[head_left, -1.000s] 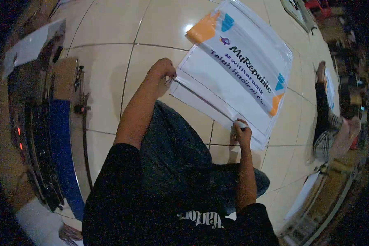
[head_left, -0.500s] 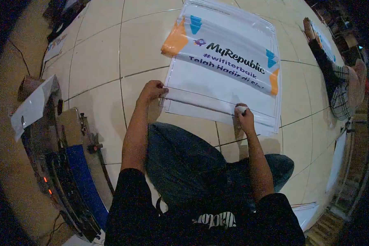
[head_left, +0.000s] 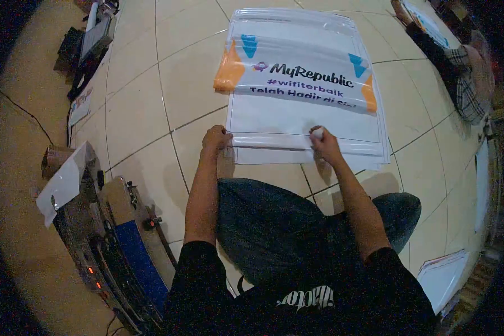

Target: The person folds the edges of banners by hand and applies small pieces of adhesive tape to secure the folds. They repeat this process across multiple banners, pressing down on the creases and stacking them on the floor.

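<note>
A white vinyl banner (head_left: 297, 119) printed with MyRepublic lettering lies on top of similar sheets in front of me, its printed part bulging in a curl. Along its near edge runs a folded-over strip (head_left: 269, 140). My left hand (head_left: 215, 138) is closed at the left end of this strip, fingertips pinching the banner's edge. Closed around a small white object (head_left: 318, 133), my right hand (head_left: 327, 148) is at the strip, right of the middle. What the white object is cannot be made out.
Left of me stands a dark machine (head_left: 89, 246) with orange lights and a blue panel (head_left: 143, 257). More sheets (head_left: 442, 277) lie at lower right. Another person's arm (head_left: 431, 45) reaches over a printed sheet at upper right. Tiled floor (head_left: 190, 84) surrounds the banner.
My right hand has shifted a little left along the strip with the white object. My left hand stays at the left end. The camera view has turned slightly.
</note>
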### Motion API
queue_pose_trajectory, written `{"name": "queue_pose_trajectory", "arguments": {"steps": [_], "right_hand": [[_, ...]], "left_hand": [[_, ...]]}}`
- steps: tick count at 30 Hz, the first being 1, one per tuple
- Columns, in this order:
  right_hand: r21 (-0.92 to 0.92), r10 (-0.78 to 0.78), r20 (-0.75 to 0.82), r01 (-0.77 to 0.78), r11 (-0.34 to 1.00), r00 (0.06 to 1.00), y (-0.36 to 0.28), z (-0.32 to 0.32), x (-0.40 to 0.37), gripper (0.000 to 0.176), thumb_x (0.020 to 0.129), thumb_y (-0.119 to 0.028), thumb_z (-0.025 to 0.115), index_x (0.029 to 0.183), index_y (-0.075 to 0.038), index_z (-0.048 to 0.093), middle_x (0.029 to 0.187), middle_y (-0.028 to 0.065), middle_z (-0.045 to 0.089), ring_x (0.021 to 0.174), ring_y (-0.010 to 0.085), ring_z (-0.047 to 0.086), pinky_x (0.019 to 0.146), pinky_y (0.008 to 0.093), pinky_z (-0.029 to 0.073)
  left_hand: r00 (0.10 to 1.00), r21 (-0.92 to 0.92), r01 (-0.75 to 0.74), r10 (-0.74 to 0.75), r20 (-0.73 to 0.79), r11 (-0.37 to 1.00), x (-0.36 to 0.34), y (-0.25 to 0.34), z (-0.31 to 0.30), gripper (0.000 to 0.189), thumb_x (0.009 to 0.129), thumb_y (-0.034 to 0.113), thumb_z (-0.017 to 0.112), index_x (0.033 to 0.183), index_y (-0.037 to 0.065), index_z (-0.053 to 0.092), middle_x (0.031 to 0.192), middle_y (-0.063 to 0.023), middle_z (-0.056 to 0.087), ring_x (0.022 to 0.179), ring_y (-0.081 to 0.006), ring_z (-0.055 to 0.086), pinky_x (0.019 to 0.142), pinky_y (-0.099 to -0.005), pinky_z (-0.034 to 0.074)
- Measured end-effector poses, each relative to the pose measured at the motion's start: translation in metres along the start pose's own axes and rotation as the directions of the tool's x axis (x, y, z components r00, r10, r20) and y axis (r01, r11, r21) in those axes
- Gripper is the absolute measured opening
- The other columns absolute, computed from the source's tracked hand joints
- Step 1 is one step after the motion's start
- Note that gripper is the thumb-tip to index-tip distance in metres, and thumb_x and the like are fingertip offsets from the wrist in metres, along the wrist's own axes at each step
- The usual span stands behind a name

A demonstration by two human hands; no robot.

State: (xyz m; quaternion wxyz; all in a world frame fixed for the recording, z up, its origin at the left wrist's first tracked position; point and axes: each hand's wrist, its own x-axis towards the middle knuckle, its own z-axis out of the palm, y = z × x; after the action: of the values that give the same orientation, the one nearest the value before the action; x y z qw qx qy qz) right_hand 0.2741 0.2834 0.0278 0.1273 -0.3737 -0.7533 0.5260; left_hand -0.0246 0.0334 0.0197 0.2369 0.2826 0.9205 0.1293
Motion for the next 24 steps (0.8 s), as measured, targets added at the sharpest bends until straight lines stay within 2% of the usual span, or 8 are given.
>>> {"name": "queue_pose_trajectory", "arguments": {"steps": [4,9,11,15,18,20,22,24], "right_hand": [[-0.128,-0.048,0.129,0.065,0.99,0.99,-0.023,0.031,0.003,0.031,0.082,-0.027,0.066,0.106,-0.009,0.058,0.083,0.0161,0.067,0.071,0.0243,0.067,0.065,0.0343,0.052],[-0.217,-0.102,0.125,0.128,0.968,0.987,-0.021,0.057,0.01,0.029,0.083,-0.027,0.066,0.106,-0.011,0.058,0.082,0.0166,0.067,0.072,0.0246,0.067,0.068,0.0341,0.051],[-0.025,0.021,0.172,-0.017,1.0,0.985,-0.023,0.053,0.009,0.026,0.084,-0.026,0.065,0.105,-0.01,0.058,0.084,0.015,0.066,0.073,0.0204,0.065,0.068,0.0333,0.051],[0.186,-0.118,-0.004,0.117,0.976,0.993,0.009,0.05,0.009,0.02,0.086,-0.014,0.064,0.103,-0.008,0.058,0.076,0.006,0.06,0.066,0.0118,0.055,0.06,0.0272,0.047],[0.278,0.036,-0.071,-0.015,0.96,0.997,-0.016,0.033,-0.014,0.019,0.085,-0.012,0.063,0.103,-0.008,0.059,0.077,0.0048,0.057,0.061,0.0119,0.052,0.059,0.0253,0.046],[0.004,-0.135,-0.155,0.137,0.991,0.979,-0.001,0.017,-0.026,0.023,0.082,-0.017,0.066,0.103,-0.009,0.062,0.085,0.008,0.06,0.065,0.0179,0.056,0.062,0.0299,0.048],[-0.351,-0.509,0.017,0.481,0.803,0.861,0.012,0.015,-0.036,0.028,0.077,-0.021,0.069,0.102,-0.01,0.065,0.095,0.0109,0.062,0.075,0.0261,0.06,0.068,0.0367,0.05],[-0.275,-0.383,0.149,0.411,0.869,0.911,0.016,0.019,-0.061,0.029,0.075,-0.021,0.07,0.102,-0.01,0.066,0.097,0.0115,0.063,0.08,0.0288,0.06,0.072,0.0391,0.049]], "left_hand": [[1.0,-0.048,-0.01,0.009,-0.024,0.999,0.002,-0.017,0.007,0.038,0.073,0.037,0.071,0.094,0.006,0.067,0.093,-0.0146,0.068,0.088,-0.0285,0.065,0.08,-0.0387,0.05],[0.982,-0.607,0.025,0.093,0.162,0.794,-0.007,-0.042,0.02,0.039,0.081,0.036,0.068,0.094,-0.001,0.066,0.083,-0.0117,0.067,0.069,-0.0209,0.063,0.058,-0.0362,0.052],[0.985,-0.497,-0.017,0.099,0.138,0.868,-0.004,-0.041,0.019,0.038,0.083,0.036,0.066,0.095,0.0,0.066,0.082,-0.0108,0.067,0.068,-0.0202,0.062,0.058,-0.0354,0.052],[0.988,-0.23,-0.079,0.107,0.111,0.97,-0.011,-0.023,0.001,0.033,0.086,0.034,0.061,0.092,0.002,0.065,0.078,-0.0074,0.065,0.066,-0.0173,0.06,0.056,-0.0321,0.05],[0.978,-0.582,0.034,0.094,0.188,0.812,-0.02,-0.024,0.002,0.03,0.086,0.032,0.061,0.084,0.002,0.064,0.074,-0.0067,0.063,0.064,-0.0167,0.059,0.058,-0.0324,0.049],[0.974,-0.669,0.03,0.128,0.186,0.743,-0.023,-0.024,0.001,0.03,0.086,0.031,0.061,0.081,0.002,0.062,0.07,-0.0066,0.061,0.062,-0.0162,0.057,0.059,-0.0318,0.049],[0.976,-0.615,0.052,0.09,0.198,0.787,-0.023,-0.014,-0.003,0.028,0.087,0.03,0.061,0.083,0.002,0.062,0.07,-0.0066,0.061,0.062,-0.0158,0.057,0.059,-0.0315,0.049],[0.982,-0.553,0.075,0.035,0.186,0.83,-0.022,-0.013,-0.007,0.027,0.087,0.029,0.06,0.085,0.002,0.063,0.07,-0.0065,0.061,0.062,-0.0153,0.057,0.059,-0.0311,0.049]]}}
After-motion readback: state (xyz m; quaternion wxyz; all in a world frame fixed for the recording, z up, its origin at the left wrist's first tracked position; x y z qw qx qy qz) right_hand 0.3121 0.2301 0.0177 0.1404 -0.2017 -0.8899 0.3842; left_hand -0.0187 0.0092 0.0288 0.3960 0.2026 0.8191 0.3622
